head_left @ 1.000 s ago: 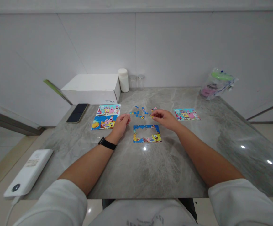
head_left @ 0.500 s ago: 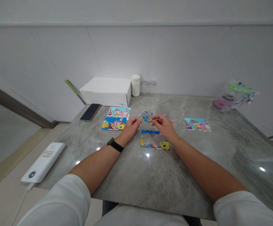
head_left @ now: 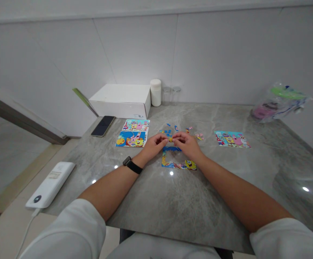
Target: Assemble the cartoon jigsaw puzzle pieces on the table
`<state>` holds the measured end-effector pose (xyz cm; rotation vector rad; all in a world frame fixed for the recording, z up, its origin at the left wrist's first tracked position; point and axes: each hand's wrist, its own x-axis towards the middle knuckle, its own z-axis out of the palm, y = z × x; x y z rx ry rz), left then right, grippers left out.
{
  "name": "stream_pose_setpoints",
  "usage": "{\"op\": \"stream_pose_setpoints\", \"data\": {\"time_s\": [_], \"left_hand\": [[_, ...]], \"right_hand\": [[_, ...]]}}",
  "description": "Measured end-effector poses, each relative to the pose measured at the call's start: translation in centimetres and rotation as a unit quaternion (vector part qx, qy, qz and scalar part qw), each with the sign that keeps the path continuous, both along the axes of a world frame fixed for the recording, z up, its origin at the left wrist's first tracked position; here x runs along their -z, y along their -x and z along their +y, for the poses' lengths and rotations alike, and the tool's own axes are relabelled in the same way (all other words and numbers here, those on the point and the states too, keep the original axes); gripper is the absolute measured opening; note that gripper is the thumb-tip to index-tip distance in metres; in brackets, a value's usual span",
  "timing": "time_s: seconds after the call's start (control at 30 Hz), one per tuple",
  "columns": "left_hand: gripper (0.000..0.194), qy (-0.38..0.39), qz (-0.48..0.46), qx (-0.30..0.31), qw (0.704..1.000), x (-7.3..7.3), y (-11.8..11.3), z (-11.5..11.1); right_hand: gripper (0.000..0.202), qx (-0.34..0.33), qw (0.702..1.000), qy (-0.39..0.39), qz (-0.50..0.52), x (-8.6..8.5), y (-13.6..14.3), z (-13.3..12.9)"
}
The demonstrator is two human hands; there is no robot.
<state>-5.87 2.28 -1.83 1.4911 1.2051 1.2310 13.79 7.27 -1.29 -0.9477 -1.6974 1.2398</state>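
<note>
Both hands meet over the far edge of a partly assembled jigsaw puzzle [head_left: 190, 165], whose border pieces frame a bare middle. A small yellow puzzle piece [head_left: 170, 140] is pinched between the fingertips of my left hand [head_left: 156, 144] and my right hand [head_left: 186, 144]. Whether it is one piece or two joined is too small to tell. Just beyond my fingers lie several loose blue puzzle pieces [head_left: 168, 131], and some pink puzzle pieces [head_left: 199, 136] are to the right of them. A printed picture sheet [head_left: 130, 139] rests left of my left hand.
A finished-looking picture card [head_left: 232, 139] lies to the right. At the back stand a white box [head_left: 121, 99], a white bottle [head_left: 155, 92] and clear glass jars [head_left: 175, 95]. A phone [head_left: 103, 126] and a corded white power bank [head_left: 50, 184] are on the left, a plastic bag [head_left: 277, 102] far right.
My left hand has moved right to meet my right hand, and both now grip the yellow piece. The whole view has shifted slightly.
</note>
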Motion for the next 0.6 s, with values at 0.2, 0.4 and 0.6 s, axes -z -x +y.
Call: {"op": "stream_pose_setpoints", "data": {"time_s": [0.2,0.4,0.6], "left_hand": [[0.033,-0.007,0.012,0.003,1.0,-0.2,-0.05,-0.11],[0.032,0.0,0.028,0.002,1.0,-0.67,-0.11,-0.29],[0.028,-0.002,0.026,-0.001,1.0,-0.5,-0.05,-0.17]], "right_hand": [[0.025,-0.015,1.0,-0.005,-0.007,0.12,0.04,-0.3],[0.024,-0.018,1.0,-0.018,-0.006,-0.15,0.14,-0.46],[0.023,-0.021,1.0,-0.018,-0.013,-0.26,0.1,-0.52]]}}
